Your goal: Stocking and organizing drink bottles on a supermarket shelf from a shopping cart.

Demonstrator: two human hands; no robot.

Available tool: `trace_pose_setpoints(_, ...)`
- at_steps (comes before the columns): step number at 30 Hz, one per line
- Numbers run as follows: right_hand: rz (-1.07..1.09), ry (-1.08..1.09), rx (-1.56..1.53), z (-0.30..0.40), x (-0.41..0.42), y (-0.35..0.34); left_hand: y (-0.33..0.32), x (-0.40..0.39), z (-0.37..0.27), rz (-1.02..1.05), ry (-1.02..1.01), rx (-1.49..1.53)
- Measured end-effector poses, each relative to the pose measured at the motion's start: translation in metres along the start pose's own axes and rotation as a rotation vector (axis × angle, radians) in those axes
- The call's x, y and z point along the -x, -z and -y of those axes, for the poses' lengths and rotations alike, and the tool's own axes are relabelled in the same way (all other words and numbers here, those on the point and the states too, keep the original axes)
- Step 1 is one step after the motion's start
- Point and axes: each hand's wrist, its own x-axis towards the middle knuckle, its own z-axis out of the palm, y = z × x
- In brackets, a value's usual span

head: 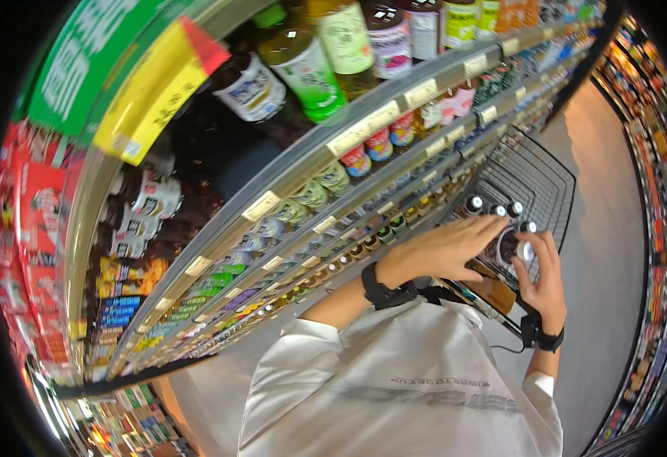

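Note:
A black wire shopping cart (567, 188) stands before me, with several dark bottles with white caps (514, 209) upright in it. My right hand (543, 271) has its thumb and fingers curled about the white cap of the nearest dark bottle (507, 247). On that bottle's other side my left hand (445, 249) is stretched flat, palm down, thumb apart from the fingers. Its fingertips reach over the bottles; whether they touch any is hidden. Both wrists wear black straps.
A long drinks shelf (305, 154) with several tiers of bottles runs along my left. A yellow price sign (156, 94) and a green sign (82, 63) stick out at its upper left. Across the grey floor (602, 274), more stocked shelves (662, 257) line the right.

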Motion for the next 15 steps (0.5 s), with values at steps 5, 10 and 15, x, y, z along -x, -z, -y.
trace_pose_setpoints(5,0.084,0.194,-0.146,0.025,-0.025,-0.012,0.034,0.032,-0.015,0.028,0.189,0.101)
trace_pose_setpoints(10,0.018,0.065,-0.505,0.007,-0.041,-0.046,0.082,0.091,-0.066,-0.491,0.323,-0.060)
trace_pose_setpoints(15,0.135,-0.268,-0.520,-0.037,-0.017,-0.110,0.111,0.132,-0.098,-1.271,0.186,-0.467)
